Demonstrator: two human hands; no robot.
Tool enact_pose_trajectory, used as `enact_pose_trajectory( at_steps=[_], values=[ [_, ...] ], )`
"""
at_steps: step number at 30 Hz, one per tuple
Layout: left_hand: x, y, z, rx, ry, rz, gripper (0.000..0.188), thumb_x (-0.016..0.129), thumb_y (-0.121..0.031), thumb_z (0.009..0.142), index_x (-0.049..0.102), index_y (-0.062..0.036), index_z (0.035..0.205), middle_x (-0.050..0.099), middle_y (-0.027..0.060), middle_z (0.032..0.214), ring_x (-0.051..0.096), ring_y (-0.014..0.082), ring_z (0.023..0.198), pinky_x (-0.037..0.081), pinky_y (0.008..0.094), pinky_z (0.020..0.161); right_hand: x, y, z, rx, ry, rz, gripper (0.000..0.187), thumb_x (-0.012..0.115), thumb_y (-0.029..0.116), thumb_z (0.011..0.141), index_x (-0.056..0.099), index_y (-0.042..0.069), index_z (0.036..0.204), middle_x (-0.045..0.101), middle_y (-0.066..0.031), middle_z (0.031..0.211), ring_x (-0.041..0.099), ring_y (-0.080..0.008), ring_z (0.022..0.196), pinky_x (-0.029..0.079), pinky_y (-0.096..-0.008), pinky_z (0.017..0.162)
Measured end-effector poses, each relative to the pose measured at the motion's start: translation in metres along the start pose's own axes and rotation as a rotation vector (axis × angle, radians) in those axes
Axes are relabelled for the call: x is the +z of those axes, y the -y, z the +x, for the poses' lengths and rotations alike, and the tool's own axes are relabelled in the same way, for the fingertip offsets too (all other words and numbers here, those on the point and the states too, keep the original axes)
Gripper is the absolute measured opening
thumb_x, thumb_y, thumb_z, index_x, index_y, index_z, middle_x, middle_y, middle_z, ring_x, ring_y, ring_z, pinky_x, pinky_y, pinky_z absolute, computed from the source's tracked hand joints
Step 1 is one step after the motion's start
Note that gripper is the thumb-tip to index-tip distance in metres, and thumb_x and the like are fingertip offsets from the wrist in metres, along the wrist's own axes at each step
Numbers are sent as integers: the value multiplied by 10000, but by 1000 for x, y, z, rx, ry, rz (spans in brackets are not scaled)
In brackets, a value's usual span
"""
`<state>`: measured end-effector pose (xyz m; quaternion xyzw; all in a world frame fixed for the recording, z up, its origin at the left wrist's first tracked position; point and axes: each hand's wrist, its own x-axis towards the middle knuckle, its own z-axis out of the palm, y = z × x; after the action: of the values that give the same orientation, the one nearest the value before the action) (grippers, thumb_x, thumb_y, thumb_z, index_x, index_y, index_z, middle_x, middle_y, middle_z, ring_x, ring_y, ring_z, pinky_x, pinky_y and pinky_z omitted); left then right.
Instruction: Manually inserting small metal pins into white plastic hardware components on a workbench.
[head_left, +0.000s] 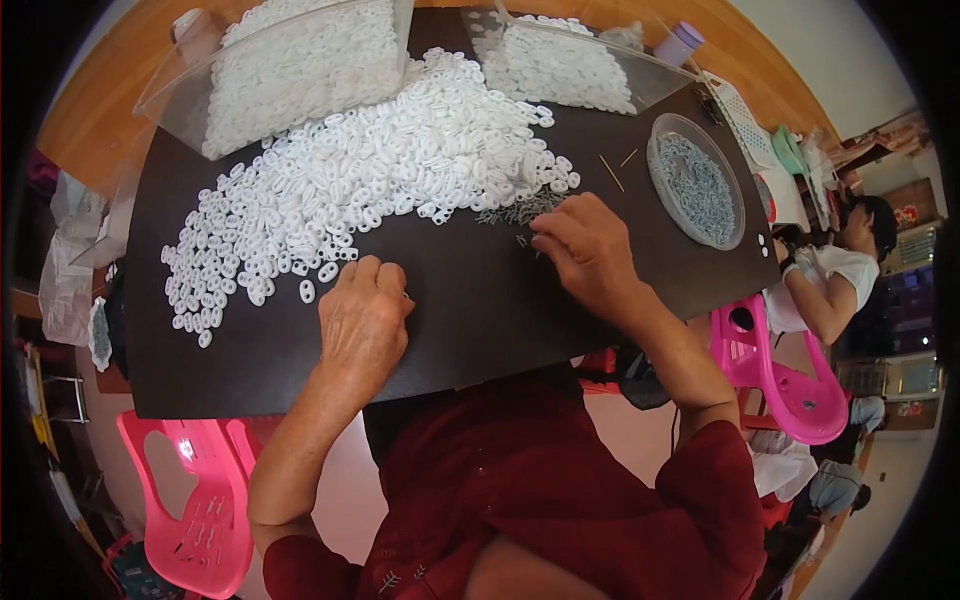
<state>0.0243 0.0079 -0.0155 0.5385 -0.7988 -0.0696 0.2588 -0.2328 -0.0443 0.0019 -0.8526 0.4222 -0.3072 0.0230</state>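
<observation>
My left hand [365, 310] is closed just above the dark table, near the front edge of a heap of small white oval plastic pieces [400, 150] with two holes each. Its curled fingers hide most of what they hold; only a tiny bit shows at the thumb side. To the right, my right hand [590, 250] pinches a small grey screw at its fingertips. A little pile of grey screws [520, 207] lies just beyond those fingers, touching the heap's right end. One loose white piece [307, 291] rests close to my left hand.
Two clear bins, the left bin [180, 105] and the right bin [655, 90], hold more white pieces at the back. A round tub [741, 225] of screws stands at the right, near two thin sticks [612, 173]. Pink chairs [205, 500] flank the table [470, 320]; another person [825, 275] sits at right.
</observation>
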Motion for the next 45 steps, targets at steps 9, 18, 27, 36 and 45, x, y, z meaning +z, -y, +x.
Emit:
enact_pose_trajectory(
  at_steps=[9,18,27,36,45],
  values=[
    [-6,1,4,-119,116,-77,182,679,-49,688,528,-29,789,532,116,776,546,314,755,424,406,647,0,-1,-16,30,96,-256,195,705,43,658,605,66,824,516,-77,749,520,-278,750,419,-388,639],
    [-3,-1,1,-89,73,-60,195,679,-16,679,524,-33,795,529,113,781,545,318,756,426,409,650,32,12,6,22,33,-100,180,703,46,681,617,65,838,537,-83,753,546,-279,746,442,-382,628],
    [-2,3,3,-51,81,-44,233,695,-37,654,492,-27,768,509,126,770,548,298,735,438,405,604,18,18,-7,121,87,125,146,704,45,696,631,39,822,558,-90,743,560,-269,699,446,-355,610],
    [-2,-5,-10,70,-205,-14,212,681,22,649,545,-26,805,482,103,728,523,278,683,432,384,561,46,39,-3,-23,29,42,140,689,45,692,600,44,801,517,-75,720,520,-256,690,427,-362,590],
    [-3,-5,-29,-512,-216,-907,119,684,-74,810,638,14,874,592,-11,740,494,62,628,403,212,555,56,45,5,-201,34,-79,155,642,-8,664,518,53,732,468,-81,714,477,-258,674,396,-368,583]
  ],
)
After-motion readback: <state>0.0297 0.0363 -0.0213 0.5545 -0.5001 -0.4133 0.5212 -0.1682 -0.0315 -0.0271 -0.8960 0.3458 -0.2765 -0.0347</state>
